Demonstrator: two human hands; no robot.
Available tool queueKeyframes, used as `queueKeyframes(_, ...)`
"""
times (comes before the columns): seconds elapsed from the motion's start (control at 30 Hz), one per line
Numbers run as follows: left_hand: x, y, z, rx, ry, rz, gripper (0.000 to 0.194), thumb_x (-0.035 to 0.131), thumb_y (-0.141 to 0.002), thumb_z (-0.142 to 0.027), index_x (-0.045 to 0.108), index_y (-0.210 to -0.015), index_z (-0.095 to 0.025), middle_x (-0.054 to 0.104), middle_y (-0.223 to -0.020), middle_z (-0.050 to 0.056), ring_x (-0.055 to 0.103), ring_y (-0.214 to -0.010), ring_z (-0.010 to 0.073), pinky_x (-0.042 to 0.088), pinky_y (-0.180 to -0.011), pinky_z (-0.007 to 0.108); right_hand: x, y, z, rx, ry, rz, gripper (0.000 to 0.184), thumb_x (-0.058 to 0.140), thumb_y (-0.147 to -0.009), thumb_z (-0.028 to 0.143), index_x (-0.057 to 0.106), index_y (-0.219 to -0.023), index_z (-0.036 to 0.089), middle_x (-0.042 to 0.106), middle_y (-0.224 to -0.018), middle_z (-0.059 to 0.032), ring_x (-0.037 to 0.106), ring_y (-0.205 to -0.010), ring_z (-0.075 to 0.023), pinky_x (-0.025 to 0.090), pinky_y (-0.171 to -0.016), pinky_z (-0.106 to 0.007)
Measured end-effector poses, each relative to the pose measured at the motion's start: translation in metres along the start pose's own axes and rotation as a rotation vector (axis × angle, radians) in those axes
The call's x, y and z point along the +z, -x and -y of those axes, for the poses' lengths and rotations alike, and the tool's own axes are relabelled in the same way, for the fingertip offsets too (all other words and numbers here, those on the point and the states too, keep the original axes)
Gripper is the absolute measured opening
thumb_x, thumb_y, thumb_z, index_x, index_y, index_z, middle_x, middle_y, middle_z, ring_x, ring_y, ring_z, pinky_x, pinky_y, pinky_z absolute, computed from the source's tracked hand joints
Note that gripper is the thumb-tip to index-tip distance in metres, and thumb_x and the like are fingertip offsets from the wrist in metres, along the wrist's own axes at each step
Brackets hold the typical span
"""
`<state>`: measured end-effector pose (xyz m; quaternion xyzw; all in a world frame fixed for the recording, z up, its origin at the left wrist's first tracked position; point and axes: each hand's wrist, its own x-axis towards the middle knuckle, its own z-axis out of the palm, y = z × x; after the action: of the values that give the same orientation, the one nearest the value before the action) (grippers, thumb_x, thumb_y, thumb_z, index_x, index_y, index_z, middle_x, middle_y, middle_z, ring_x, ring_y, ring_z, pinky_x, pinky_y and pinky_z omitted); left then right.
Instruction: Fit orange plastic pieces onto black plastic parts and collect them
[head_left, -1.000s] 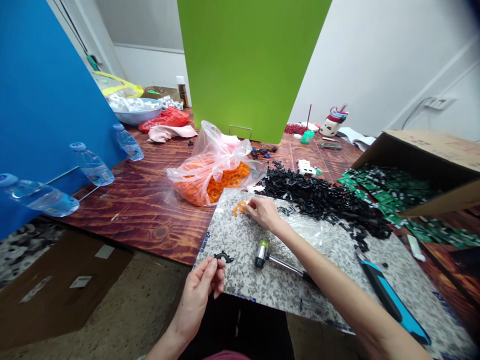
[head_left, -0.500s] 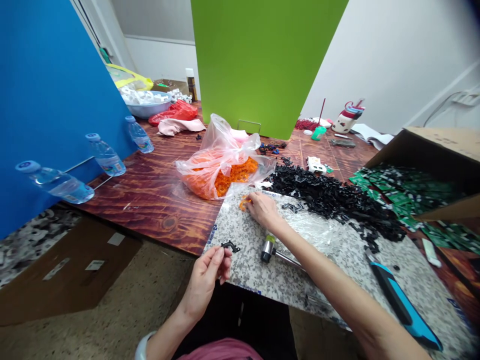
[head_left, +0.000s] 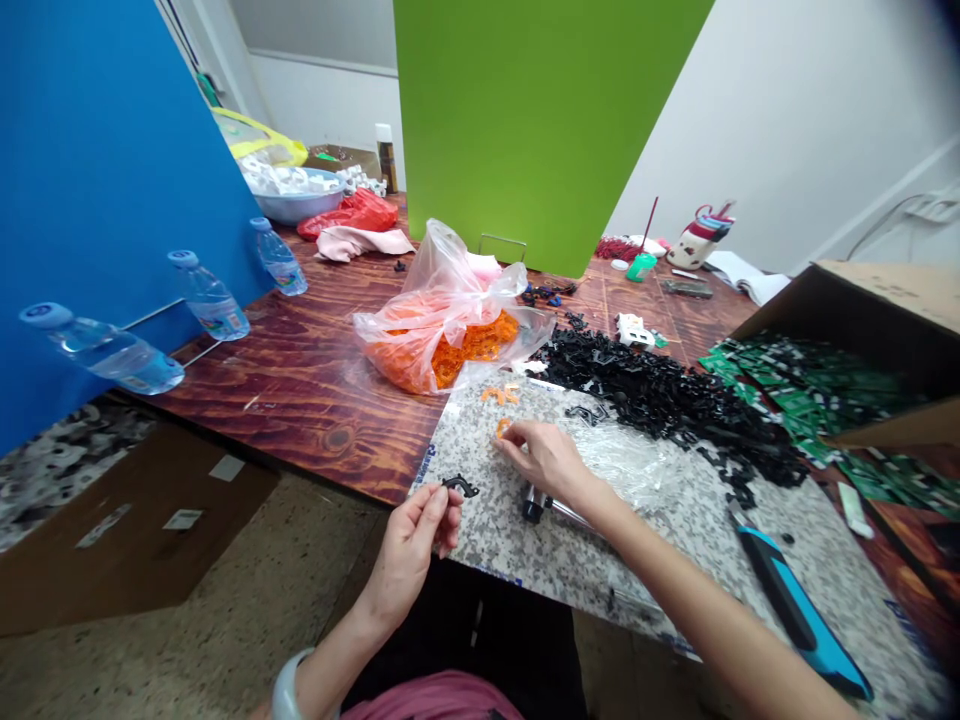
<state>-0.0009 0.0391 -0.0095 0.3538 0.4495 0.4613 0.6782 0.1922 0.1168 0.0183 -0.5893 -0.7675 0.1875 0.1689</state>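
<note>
Between thumb and fingers, my left hand (head_left: 417,530) pinches a small curved black plastic part (head_left: 460,486) over the front edge of the speckled board (head_left: 480,530). My right hand (head_left: 544,458) is closed on a small orange plastic part (head_left: 502,428) just above the board. A few loose orange pieces (head_left: 499,395) lie beyond it. Partly hidden under my right forearm is a hammer (head_left: 533,505) with a black-tipped head. Several small black parts (head_left: 588,413) lie to the right of that hand, beside clear plastic pieces (head_left: 630,460).
A clear bag of orange parts (head_left: 420,350) sits behind the board. A heap of black parts (head_left: 652,390) spreads right, near green circuit boards (head_left: 817,385) spilling from a carton (head_left: 885,300). A blue-handled cutter (head_left: 802,610) lies front right. Water bottles (head_left: 206,297) line the left.
My right hand has drawn back from the loose orange pieces toward me, with one orange part in its fingertips. My left hand stays nearly still with the black part.
</note>
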Motion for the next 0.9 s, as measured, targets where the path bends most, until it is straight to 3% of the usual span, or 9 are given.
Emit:
queueKeyframes(0.07,0.001,0.001,-0.001,0.013,-0.031,0.008,0.032,0.062,-0.083,-0.047,0.064,-0.086,-0.014,0.054,-0.065,-0.003,0.049,-0.053,0.0055,0.037,-0.048,0.015,-0.002,0.011,0.008,-0.022,-0.04,-0.037,0.027,0.048,-0.092,0.037,0.065,-0.082,0.019,0.066,-0.077,-0.003,0.056,-0.065,-0.014,0.034,-0.058,-0.023)
queueKeyframes(0.27,0.007,0.003,-0.003,0.018,-0.106,0.015,0.034,0.06,-0.083,-0.048,0.062,-0.085,-0.014,0.055,-0.066,-0.003,0.049,-0.053,0.007,0.037,-0.049,0.017,0.0,0.034,0.024,-0.062,-0.117,-0.049,0.022,0.05,-0.092,0.03,0.063,-0.081,0.018,0.064,-0.076,-0.0035,0.055,-0.067,-0.0146,0.036,-0.064,-0.025)
queueKeyframes(0.37,0.008,0.004,-0.001,0.03,-0.139,0.042,0.034,0.056,-0.085,-0.048,0.061,-0.084,-0.014,0.054,-0.066,-0.003,0.048,-0.054,0.0076,0.037,-0.049,0.017,-0.001,0.038,0.027,-0.082,-0.189,-0.005,0.023,0.049,-0.093,0.031,0.063,-0.08,0.018,0.063,-0.072,-0.0012,0.054,-0.064,-0.0125,0.037,-0.06,-0.022)
queueKeyframes(0.47,0.009,0.005,0.002,0.07,-0.183,0.094,0.033,0.052,-0.089,-0.046,0.059,-0.079,-0.015,0.053,-0.065,-0.003,0.048,-0.054,0.0083,0.039,-0.05,0.018,0.001,0.044,0.033,-0.119,-0.4,0.109,0.024,0.051,-0.091,0.032,0.06,-0.075,0.017,0.058,-0.064,0.003,0.049,-0.057,-0.009,0.035,-0.054,-0.019)
queueKeyframes(0.57,0.009,0.007,0.004,0.124,-0.249,0.118,0.031,0.049,-0.091,-0.043,0.058,-0.077,-0.016,0.053,-0.064,-0.003,0.047,-0.055,0.0093,0.039,-0.051,0.019,0.007,0.051,0.04,-0.091,-0.521,0.078,0.024,0.054,-0.088,0.026,0.054,-0.067,0.016,0.05,-0.057,0.0052,0.043,-0.053,-0.0076,0.031,-0.05,-0.019)
queueKeyframes(0.67,0.006,0.008,0.004,0.178,-0.332,0.124,0.029,0.048,-0.092,-0.04,0.058,-0.076,-0.017,0.053,-0.062,-0.003,0.047,-0.055,0.0098,0.039,-0.053,0.02,0.01,0.055,0.043,-0.089,-0.478,0.007,0.026,0.056,-0.086,0.025,0.052,-0.063,0.016,0.046,-0.056,0.0054,0.04,-0.053,-0.0075,0.03,-0.051,-0.02)
queueKeyframes(0.73,0.005,0.007,0.004,0.201,-0.37,0.138,0.03,0.047,-0.093,-0.039,0.057,-0.075,-0.017,0.053,-0.062,-0.003,0.048,-0.056,0.0101,0.039,-0.054,0.02,0.007,0.052,0.042,-0.124,-0.446,0.045,0.028,0.057,-0.087,0.027,0.054,-0.062,0.015,0.046,-0.055,0.0054,0.04,-0.052,-0.0076,0.03,-0.05,-0.02)
queueKeyframes(0.83,0.004,0.003,0.006,0.139,-0.322,0.157,0.031,0.048,-0.092,-0.042,0.058,-0.078,-0.017,0.051,-0.064,-0.003,0.048,-0.056,0.0096,0.039,-0.054,0.02,-0.002,0.037,0.027,-0.2,-0.355,0.142,0.03,0.054,-0.09,0.034,0.062,-0.067,0.017,0.054,-0.057,0.0044,0.047,-0.054,-0.0086,0.035,-0.053,-0.019)
queueKeyframes(0.9,0.005,0.0,0.008,0.062,-0.253,0.147,0.033,0.05,-0.089,-0.047,0.058,-0.081,-0.016,0.05,-0.064,-0.004,0.047,-0.055,0.0088,0.038,-0.051,0.019,-0.005,0.022,0.007,-0.196,-0.269,0.094,0.025,0.054,-0.09,0.037,0.066,-0.077,0.018,0.062,-0.069,0.0014,0.055,-0.064,-0.0112,0.04,-0.061,-0.02)
